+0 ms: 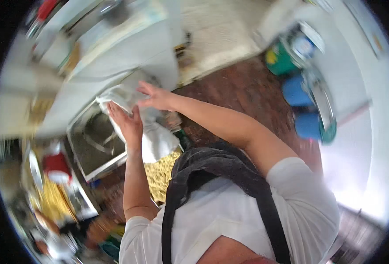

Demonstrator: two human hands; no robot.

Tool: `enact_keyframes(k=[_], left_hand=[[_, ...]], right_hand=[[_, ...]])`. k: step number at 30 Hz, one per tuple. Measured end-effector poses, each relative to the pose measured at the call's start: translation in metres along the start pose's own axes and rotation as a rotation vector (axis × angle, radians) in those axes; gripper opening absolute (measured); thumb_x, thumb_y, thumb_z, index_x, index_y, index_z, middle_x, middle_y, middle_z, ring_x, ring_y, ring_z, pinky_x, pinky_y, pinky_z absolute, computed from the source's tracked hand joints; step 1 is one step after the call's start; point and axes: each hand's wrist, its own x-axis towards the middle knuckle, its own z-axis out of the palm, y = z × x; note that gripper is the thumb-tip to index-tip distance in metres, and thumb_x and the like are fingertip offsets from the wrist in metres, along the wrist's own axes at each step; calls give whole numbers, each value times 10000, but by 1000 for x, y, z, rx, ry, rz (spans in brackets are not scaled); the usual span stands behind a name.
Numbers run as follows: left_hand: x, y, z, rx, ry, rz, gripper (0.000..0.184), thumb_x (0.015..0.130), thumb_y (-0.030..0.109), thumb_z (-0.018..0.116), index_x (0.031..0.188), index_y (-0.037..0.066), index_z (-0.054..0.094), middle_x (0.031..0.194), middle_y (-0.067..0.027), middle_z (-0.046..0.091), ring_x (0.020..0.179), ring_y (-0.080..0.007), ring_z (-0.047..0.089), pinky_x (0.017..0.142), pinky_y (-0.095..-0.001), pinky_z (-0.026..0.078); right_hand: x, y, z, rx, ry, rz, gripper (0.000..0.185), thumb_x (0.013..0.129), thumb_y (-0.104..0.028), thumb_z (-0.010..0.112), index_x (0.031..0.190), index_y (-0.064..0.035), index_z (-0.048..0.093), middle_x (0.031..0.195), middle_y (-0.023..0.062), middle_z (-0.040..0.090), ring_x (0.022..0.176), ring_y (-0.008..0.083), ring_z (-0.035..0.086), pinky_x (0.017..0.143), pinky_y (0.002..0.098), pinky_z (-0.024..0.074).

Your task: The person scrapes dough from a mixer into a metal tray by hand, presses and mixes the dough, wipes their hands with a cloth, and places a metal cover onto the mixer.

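Note:
My left hand (127, 122) is open, its fingers stretched out over a white cloth or sheet (159, 141). I cannot tell whether the palm touches it. My right hand (154, 96) reaches in from the right, fingers spread, above the far end of the same white material. Neither hand appears to hold anything. Below the white material shows a mass of small yellow pieces (160, 178), too blurred to name. A metal-rimmed sink or basin (76, 145) lies just left of my left hand.
Blue containers (307, 125) and a green bucket (280, 59) stand along the right wall. A white counter (128, 53) runs across the upper left. At lower left, another person (60, 246) is near a yellow heap (55, 198) and a red container (57, 165). The floor (234, 90) is reddish brown.

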Motion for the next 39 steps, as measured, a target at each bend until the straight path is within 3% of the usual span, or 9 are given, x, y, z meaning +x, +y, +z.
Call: enact_keyframes(k=[4,5,6,9,12,14,20,26,39], left_hand=[[-76,-146,160,436,-820,-182,706,1010,473,564,1610,176,342,1666,-218,269,1539,-483,198,1153,-705,270],[-121,-277,235,750,-800,286,727,1015,537,520,1624,196,317,1692,-193,217,1537,-470,211,1100,-724,337],[-108,-188,191,755,-814,-43,710,1026,555,491,1628,220,318,1713,-155,172,1534,-446,227,1057,-727,383],[-82,-171,211,962,-1096,-42,677,1013,531,522,1607,245,367,1720,-123,159,1522,-414,254,1040,-740,383],[-58,-120,222,789,-998,-320,692,989,394,602,1585,115,385,1677,-181,264,1494,-421,322,1099,-659,388],[-65,-90,239,421,-525,-111,679,960,246,641,1537,-17,399,1591,-245,393,1433,-429,417,1143,-530,394],[-151,129,366,-693,-648,-267,553,1015,125,601,1500,-31,384,1285,-165,614,1093,-248,628,954,-379,507],[-219,464,413,-642,-1375,-58,527,1073,240,584,1527,24,427,1236,-127,663,966,-195,668,872,-334,546],[-236,920,622,-838,-1712,370,447,1040,249,605,1423,26,548,1110,-103,723,966,-188,682,873,-346,539]], right_hand=[[-85,17,-136,-399,54,-41,605,994,-214,690,1511,-21,439,1400,202,611,1306,270,597,1072,397,495],[-128,26,-171,-363,80,11,543,1004,-223,679,1473,-19,495,1391,199,620,1294,274,605,1068,398,496],[-178,30,-199,-400,155,21,481,1011,-232,668,1425,-20,543,1377,187,632,1272,272,619,1056,399,501],[-344,51,-264,-559,466,97,413,1032,-335,625,1347,-67,624,1228,161,693,1157,300,666,1004,412,520],[-491,46,-301,-299,680,397,401,1026,-278,640,1355,-48,618,1227,156,704,1140,266,673,990,395,525],[-569,47,-336,-213,762,463,397,1022,-253,647,1355,-38,614,1217,155,711,1127,250,678,979,385,531],[-683,57,-429,-62,1040,421,351,1030,-186,628,1335,-14,615,1170,150,734,1073,231,701,941,370,551],[-678,32,-547,-136,975,292,354,1032,-165,620,1360,-35,598,1155,143,737,1073,239,704,925,365,554],[-778,33,-867,-231,1095,336,392,1007,-175,665,1371,-49,590,1147,141,730,1014,220,704,913,359,556]])
